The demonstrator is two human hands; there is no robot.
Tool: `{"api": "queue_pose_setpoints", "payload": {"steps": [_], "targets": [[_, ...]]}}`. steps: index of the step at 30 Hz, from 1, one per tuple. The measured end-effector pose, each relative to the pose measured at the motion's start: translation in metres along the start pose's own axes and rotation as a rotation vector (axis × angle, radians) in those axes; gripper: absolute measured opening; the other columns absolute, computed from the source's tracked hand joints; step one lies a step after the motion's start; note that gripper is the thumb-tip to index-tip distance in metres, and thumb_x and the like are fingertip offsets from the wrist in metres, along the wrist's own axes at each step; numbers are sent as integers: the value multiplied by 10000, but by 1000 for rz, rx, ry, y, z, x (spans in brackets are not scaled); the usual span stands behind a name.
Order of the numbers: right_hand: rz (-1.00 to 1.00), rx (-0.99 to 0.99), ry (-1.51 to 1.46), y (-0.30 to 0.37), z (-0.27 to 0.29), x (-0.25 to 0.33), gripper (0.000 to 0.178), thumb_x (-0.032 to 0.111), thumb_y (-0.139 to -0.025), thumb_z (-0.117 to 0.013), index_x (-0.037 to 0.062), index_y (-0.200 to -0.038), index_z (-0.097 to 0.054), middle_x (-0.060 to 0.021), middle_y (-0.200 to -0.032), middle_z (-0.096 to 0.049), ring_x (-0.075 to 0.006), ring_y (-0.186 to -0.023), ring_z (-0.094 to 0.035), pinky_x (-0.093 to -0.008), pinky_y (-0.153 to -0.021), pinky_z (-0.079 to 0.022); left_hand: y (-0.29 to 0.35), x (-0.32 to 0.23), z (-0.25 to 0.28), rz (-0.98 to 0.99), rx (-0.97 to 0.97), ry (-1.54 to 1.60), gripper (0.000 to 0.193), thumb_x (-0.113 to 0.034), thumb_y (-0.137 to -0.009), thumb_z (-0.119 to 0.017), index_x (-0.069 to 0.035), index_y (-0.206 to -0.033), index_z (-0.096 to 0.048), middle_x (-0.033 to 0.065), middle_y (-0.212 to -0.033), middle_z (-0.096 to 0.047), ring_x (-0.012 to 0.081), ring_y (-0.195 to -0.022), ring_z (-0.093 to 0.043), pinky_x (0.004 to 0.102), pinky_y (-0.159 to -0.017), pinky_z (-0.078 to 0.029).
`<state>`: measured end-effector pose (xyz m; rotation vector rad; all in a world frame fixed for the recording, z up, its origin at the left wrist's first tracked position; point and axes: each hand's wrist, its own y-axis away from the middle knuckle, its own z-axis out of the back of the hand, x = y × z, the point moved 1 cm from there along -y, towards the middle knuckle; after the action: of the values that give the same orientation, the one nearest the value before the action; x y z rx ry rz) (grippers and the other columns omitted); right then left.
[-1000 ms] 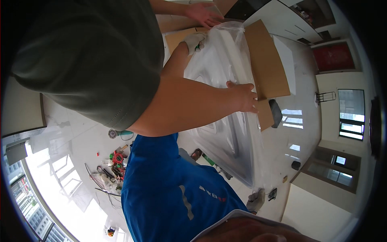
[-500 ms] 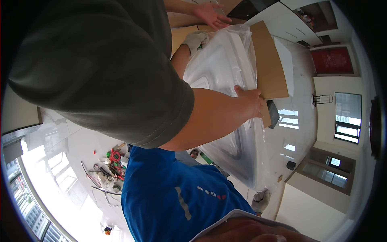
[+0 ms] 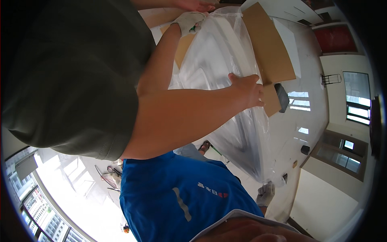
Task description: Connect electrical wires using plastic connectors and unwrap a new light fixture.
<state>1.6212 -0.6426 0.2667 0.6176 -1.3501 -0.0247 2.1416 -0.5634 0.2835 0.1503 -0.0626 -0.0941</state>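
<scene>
A large white moulded panel (image 3: 236, 129) in a clear plastic bag stands tilted in front of me, with stepped contours on its face. My left hand (image 3: 188, 22), in a pale knitted glove with a green patch, has its fingers curled at the panel's far end; its upper arm is hidden behind a co-worker's arm. At the near right corner my right hand (image 3: 265, 194), also gloved, is closed on the loose plastic bag (image 3: 276, 179). The co-worker's bare hand (image 3: 248, 89) presses on the panel's edge. Another bare hand (image 3: 197, 5) is at the far end.
A brown cardboard sheet (image 3: 270, 48) lies along the panel's right side, near a dark grey bundle (image 3: 282, 98). The co-worker's dark sleeve (image 3: 72, 88) fills the left. Cables and tools (image 3: 113, 175) lie on the glossy floor, partly hidden. Cabinets (image 3: 334, 155) line the right.
The far end of the panel and my left hand have shifted up and left in view. The far bare hand is no longer spread wide. My right hand has risen slightly.
</scene>
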Motion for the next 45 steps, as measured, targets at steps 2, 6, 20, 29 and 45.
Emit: {"api": "queue_pose_setpoints", "payload": {"steps": [2, 6, 20, 29, 45], "targets": [[45, -60, -54, -9, -9, 6, 240, 143, -1075, -530, 119, -838, -501, 64, -565, -279, -51, -445, -200, -260, -415, -181, 6, 4, 2, 24, 7, -59, 1136, -331, -547, -1000, -349, -1525, -422, -48, -1476, -491, 156, -1394, -413, 388, -1235, -294], [77, -2, -168, -11, -24, 23, 299, 101, -1062, -516, 139, -777, -433, 61, -560, -270, -50, -443, -198, -260, -417, -180, 4, 4, 2, 24, 6, -13, 1139, -297, -547, -996, -345, -1529, -421, -49, -1486, -490, 156, -1392, -418, 381, -1208, -333], [318, 104, 577, -18, 22, -8, 130, 163, -940, -685, 34, -931, -695, 29, -730, -577, -57, -597, -480, -244, -531, -373, 44, -48, -48, 162, -291, 916, 635, -85, -803, -760, -207, -1389, -549, -17, -1208, -617, 130, -1031, -526, 302, -898, -417], [546, 161, 682, -29, 20, 36, 149, 112, -947, -665, 30, -1045, -741, -125, -951, -725, -310, -896, -662, -380, -805, -514, 68, -270, -30, 332, -325, 1582, 730, -33, -826, -751, -15, -1499, -468, 16, -691, -619, 86, -661, -625, 258, -701, -516], [-110, 454, 190, -114, 154, -117, 412, 355, -1035, -541, 38, -1262, -674, -39, -787, -649, -150, -648, -587, -297, -577, -469, 1, -437, 45, 696, -578, 1056, 119, 67, -907, -616, 8, -995, -671, -4, -779, -561, 69, -672, -510, 225, -610, -434]]}}
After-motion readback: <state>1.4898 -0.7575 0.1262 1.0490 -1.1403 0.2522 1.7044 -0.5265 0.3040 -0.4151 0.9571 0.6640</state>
